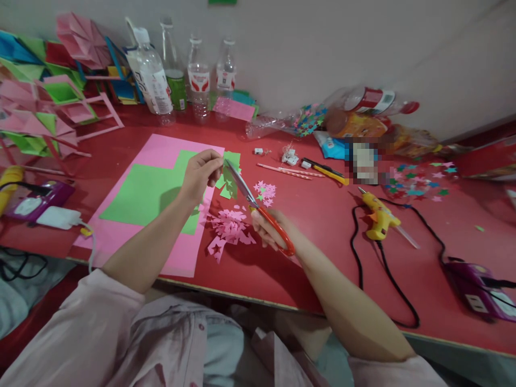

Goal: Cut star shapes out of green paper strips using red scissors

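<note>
My right hand (pixel 268 228) grips a pair of scissors with red-orange handles (pixel 278 230), its blades pointing up and left. Close to the blade tips, my left hand (pixel 205 167) is closed in a pinch; what lies in it, if anything, is too small to make out. Behind the blades is a green paper scrap (pixel 229 186) with star-shaped cuts. Under my left forearm a green sheet (pixel 137 191) lies over a larger pink sheet (pixel 183 263). Beside them are pink paper scraps (pixel 229 226) and a small pile of pink and green paper stars (pixel 265 192).
Several plastic bottles (pixel 199 80) stand along the wall. Folded paper models (pixel 44 102) crowd the left. Rightward lie a yellow cutter (pixel 336 174), a yellow glue gun (pixel 379 217) with a looping black cord, and purple power strips (pixel 475 287). The red table's front edge is near me.
</note>
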`<state>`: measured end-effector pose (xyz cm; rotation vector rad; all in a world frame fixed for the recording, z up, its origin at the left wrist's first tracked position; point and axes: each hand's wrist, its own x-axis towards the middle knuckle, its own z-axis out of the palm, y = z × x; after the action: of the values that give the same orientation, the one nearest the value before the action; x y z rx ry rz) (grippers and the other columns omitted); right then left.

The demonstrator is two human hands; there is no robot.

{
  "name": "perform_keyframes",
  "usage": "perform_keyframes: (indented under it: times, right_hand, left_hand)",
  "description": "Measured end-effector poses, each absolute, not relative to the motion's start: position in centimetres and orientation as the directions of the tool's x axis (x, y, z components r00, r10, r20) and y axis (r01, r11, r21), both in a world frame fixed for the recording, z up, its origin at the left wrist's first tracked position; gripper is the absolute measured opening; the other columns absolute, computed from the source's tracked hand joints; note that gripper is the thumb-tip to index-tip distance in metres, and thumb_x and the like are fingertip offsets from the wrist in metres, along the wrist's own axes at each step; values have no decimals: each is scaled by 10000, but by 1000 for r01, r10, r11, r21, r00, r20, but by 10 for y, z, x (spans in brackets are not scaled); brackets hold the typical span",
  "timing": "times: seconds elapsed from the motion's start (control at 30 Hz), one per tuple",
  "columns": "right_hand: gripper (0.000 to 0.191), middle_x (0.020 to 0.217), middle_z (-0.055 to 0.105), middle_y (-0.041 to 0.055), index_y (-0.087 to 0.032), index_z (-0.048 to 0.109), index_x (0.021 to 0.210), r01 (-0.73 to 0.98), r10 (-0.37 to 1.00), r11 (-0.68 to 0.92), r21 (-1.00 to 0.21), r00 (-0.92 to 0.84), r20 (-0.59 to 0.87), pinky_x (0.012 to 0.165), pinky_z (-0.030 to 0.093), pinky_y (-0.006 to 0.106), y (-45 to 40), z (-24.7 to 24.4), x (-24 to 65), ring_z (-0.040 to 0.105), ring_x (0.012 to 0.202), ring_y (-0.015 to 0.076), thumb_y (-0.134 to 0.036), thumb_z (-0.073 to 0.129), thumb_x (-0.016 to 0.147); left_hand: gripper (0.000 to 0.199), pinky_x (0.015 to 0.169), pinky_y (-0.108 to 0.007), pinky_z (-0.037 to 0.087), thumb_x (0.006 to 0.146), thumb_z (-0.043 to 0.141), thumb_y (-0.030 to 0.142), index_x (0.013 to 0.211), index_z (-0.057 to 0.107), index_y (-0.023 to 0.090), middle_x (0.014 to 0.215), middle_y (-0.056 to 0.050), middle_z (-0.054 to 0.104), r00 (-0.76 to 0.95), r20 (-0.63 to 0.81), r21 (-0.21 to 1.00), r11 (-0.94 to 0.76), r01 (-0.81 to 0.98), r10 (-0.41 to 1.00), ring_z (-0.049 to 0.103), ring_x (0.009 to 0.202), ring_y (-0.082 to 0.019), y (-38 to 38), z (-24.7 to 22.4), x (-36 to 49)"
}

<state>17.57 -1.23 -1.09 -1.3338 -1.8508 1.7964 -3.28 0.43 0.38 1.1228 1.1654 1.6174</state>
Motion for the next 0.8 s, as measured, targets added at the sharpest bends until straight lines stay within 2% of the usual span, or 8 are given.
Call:
perform_keyframes:
  times: [0.4,0.8]
  right_hand:
    - [475,299,326,-114,-209,431,613,367,711,-166,-916,-599,-368,333,408,202,-15,-10,175,324,222,52,-629,470,831]
    - [510,310,352,-106,-203,448,634,303,708,-147,-942,-633,-314,405,465,242,-16,-9,174,336,236,58,-682,451,808]
  left_hand:
    - [121,338,-158,249,734,544,166,628,491,183,436,75,478,-266,204,959,-247,-138,942,366,325,-17,5,0,-27]
    - [173,344,-161,252,754,543,166,610,449,185,436,79,476,-243,209,951,-254,-175,947,359,322,-13,4,1,-21]
